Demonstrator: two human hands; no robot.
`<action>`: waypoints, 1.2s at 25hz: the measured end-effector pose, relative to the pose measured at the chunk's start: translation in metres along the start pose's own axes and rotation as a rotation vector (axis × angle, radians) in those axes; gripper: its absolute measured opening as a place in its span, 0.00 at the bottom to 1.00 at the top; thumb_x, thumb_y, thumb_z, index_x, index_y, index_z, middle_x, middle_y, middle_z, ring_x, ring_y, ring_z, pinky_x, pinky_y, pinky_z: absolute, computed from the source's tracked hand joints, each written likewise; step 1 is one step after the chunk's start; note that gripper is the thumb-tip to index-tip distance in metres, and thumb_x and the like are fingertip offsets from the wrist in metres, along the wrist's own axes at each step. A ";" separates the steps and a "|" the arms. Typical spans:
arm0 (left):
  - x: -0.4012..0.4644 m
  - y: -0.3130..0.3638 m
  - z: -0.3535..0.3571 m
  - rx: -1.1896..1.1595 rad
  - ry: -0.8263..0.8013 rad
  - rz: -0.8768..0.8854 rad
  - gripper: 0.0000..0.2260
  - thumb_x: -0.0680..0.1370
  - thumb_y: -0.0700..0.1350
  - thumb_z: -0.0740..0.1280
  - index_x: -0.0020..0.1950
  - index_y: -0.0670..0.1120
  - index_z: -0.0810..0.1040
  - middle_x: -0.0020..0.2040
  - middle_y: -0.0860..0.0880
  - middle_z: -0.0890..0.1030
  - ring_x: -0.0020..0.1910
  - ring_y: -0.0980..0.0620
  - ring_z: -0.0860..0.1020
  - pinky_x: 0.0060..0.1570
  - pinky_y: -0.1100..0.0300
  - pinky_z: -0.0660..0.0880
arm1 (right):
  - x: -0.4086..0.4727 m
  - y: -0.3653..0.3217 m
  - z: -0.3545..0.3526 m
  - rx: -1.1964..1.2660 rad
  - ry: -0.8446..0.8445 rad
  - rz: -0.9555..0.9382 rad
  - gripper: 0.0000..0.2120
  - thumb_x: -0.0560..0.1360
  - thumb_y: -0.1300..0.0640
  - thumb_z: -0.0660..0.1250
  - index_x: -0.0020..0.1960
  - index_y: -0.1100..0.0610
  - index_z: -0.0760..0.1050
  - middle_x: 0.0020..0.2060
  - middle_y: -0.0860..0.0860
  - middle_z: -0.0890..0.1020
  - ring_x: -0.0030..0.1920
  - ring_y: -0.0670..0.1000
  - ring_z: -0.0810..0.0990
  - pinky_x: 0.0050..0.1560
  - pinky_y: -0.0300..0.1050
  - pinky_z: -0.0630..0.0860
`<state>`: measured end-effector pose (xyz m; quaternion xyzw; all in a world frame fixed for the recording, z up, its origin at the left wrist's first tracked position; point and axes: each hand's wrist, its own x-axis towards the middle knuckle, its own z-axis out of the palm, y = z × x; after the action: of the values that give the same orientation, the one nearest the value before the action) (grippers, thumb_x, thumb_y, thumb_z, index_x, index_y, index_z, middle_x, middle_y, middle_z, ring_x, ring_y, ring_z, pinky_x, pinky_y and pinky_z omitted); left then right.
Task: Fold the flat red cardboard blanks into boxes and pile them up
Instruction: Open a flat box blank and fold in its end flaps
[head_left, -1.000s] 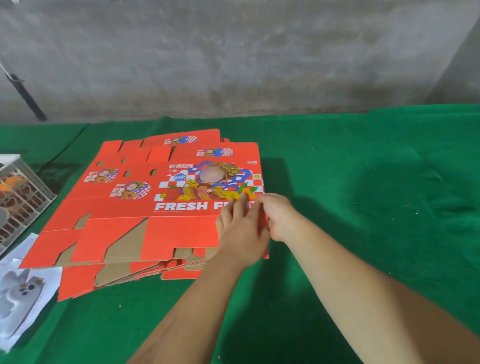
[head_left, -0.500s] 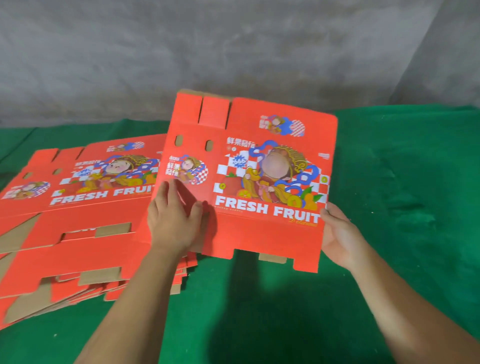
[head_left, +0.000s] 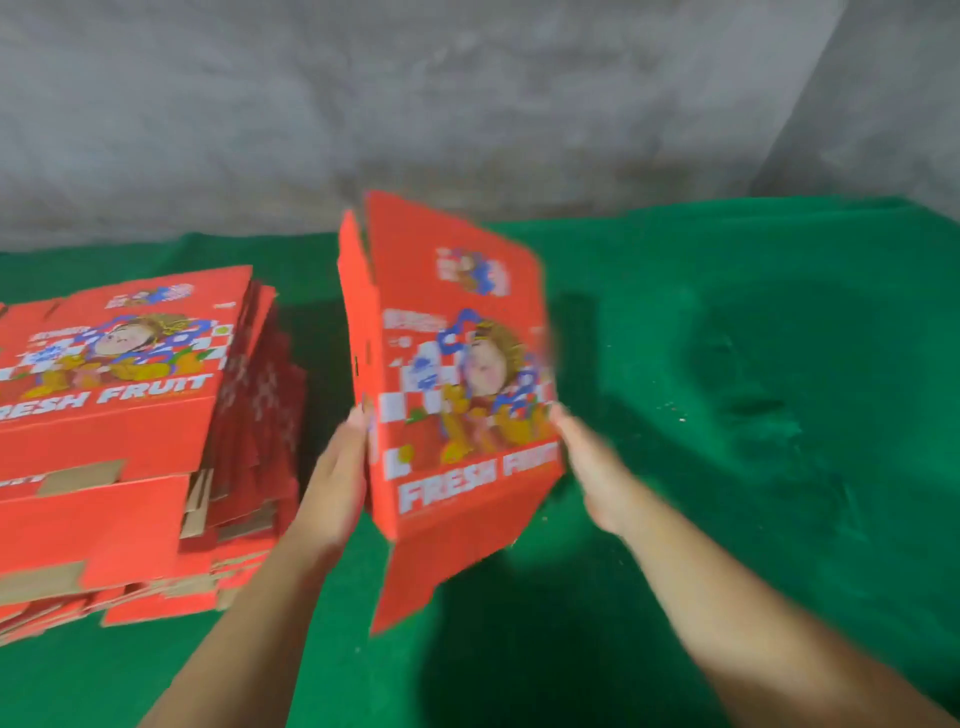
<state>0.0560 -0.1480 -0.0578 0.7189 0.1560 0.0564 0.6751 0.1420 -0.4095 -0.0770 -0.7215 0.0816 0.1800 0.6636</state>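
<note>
At the left edge of the green table, our stack of flat blanks lies unfolded, too many and too blurred for us to count. Just beside it, our left hand presses flat, fingers extended, against the left side panel of the one red box being opened, held upright above the cloth. Our right hand meets its right edge; motion blur keeps us from telling whether those fingers are clasped or spread. We judge the printed corrugated board light and stiff, apt to spring along its creases, best taken by opposite side edges, away from the loose bottom flaps hanging below. We count no finished boxes piled yet.
</note>
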 end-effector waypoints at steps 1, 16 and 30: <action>-0.003 -0.005 0.007 -0.022 -0.074 0.011 0.18 0.86 0.63 0.55 0.64 0.60 0.82 0.61 0.54 0.85 0.62 0.54 0.82 0.69 0.42 0.75 | -0.001 0.003 0.013 -0.083 -0.046 0.030 0.31 0.74 0.25 0.59 0.62 0.46 0.82 0.57 0.44 0.87 0.57 0.44 0.84 0.61 0.46 0.75; 0.015 0.019 -0.081 -0.386 -0.316 -0.335 0.41 0.60 0.73 0.79 0.67 0.52 0.83 0.62 0.39 0.84 0.57 0.38 0.85 0.52 0.40 0.82 | -0.021 0.020 0.102 -0.195 0.187 -0.190 0.40 0.68 0.31 0.71 0.77 0.39 0.63 0.72 0.46 0.67 0.73 0.52 0.69 0.73 0.62 0.70; 0.036 0.016 -0.084 -0.156 -0.078 -0.311 0.37 0.67 0.81 0.63 0.70 0.63 0.75 0.65 0.53 0.82 0.61 0.52 0.80 0.55 0.49 0.77 | -0.015 -0.072 0.075 -0.218 -0.073 -0.011 0.23 0.79 0.35 0.64 0.63 0.50 0.79 0.50 0.48 0.88 0.53 0.48 0.85 0.58 0.49 0.73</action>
<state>0.0679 -0.0579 -0.0394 0.6331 0.2342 -0.0648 0.7349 0.1422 -0.3300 -0.0087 -0.7827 0.0336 0.2102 0.5848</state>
